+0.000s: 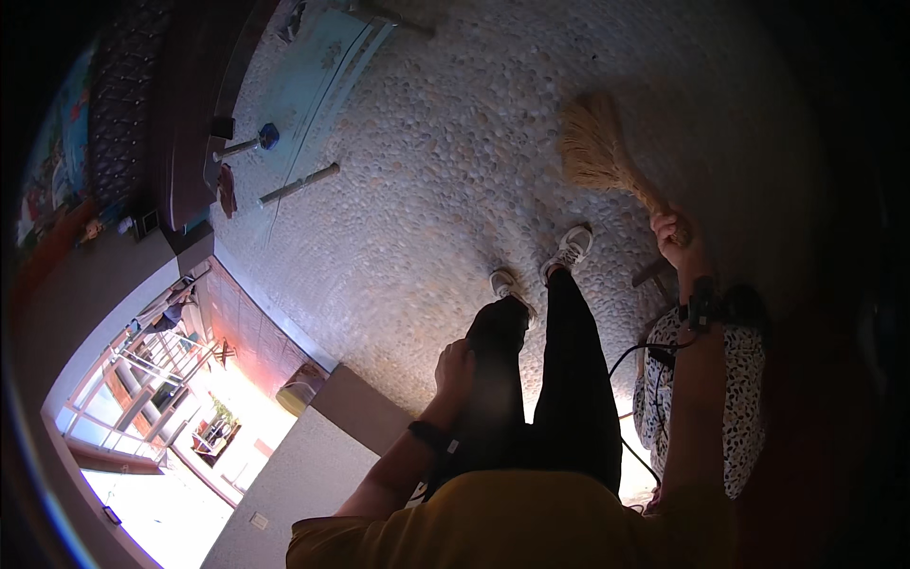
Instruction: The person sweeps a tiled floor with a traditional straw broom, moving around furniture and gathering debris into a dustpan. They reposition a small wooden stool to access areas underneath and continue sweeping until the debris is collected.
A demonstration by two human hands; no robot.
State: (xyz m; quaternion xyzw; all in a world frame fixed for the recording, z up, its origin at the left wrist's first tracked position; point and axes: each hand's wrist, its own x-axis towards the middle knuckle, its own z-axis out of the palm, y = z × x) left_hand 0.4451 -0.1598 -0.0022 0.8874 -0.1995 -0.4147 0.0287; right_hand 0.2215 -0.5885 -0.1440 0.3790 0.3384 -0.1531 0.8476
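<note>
My right hand grips the short handle of a straw hand broom. Its bristles fan out towards the upper part of the view, over a pebble floor; whether they touch the stones I cannot tell. Lower down, my left hand rests against my dark trouser leg, near the knee. Nothing shows in it, and its fingers are partly hidden. Each wrist wears a dark band, and a black cable runs from the right one. Between the hands are my light-coloured shoes on the pebbles.
A patterned fabric item stands beside my right forearm. At upper left are a bluish glass panel, metal posts and dark tufted upholstery. A wall corner adjoins a bright doorway, with a bucket beyond it.
</note>
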